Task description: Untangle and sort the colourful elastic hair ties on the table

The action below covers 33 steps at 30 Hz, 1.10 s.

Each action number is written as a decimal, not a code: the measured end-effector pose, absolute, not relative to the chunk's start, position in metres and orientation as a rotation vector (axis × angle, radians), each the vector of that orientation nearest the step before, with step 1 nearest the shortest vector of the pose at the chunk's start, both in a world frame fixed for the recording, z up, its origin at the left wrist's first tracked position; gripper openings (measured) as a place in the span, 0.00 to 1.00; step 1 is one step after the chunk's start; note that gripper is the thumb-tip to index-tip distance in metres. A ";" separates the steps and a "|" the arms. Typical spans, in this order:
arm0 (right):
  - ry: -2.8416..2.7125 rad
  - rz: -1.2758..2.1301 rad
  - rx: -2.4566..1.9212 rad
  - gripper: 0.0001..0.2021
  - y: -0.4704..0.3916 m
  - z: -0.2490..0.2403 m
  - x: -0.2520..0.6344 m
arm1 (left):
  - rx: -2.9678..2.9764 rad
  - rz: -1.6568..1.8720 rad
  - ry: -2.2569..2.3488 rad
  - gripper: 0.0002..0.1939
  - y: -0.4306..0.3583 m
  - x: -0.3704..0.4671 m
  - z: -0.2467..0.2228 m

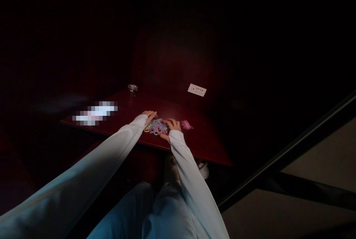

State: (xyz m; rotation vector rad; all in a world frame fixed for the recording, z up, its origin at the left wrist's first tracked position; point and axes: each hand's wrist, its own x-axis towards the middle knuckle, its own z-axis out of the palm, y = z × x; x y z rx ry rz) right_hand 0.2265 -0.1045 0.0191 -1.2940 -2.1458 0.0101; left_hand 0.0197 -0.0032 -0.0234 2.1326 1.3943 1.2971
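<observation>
A pile of small coloured rings and bands, mostly pink and purple with some yellow and green, lies near the front edge of a dark red table. My left hand rests at the pile's upper left side, its fingers extended. On the pile's right, my right hand curves with thumb and fingers apart around something clear, perhaps a small jar, partly hidden by the fingers. A smaller heap of pink bands lies just right of my right hand.
A clear jar with a lid stands at the table's back left. A blurred bright rectangle lies on the left part of the table. Behind is a white socket plate. My legs are below the front edge.
</observation>
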 end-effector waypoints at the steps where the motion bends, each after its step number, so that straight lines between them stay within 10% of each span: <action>1: -2.130 0.018 -1.300 0.26 -0.102 0.018 0.228 | 2.137 1.299 1.391 0.26 -0.003 0.020 -0.023; 14: -1.976 0.164 -1.245 0.07 -0.082 0.005 0.240 | 2.203 1.224 1.441 0.24 -0.009 0.022 -0.017; 33: -1.421 0.473 -1.227 0.18 -0.071 0.000 0.247 | 2.154 1.276 1.388 0.23 -0.010 0.021 -0.020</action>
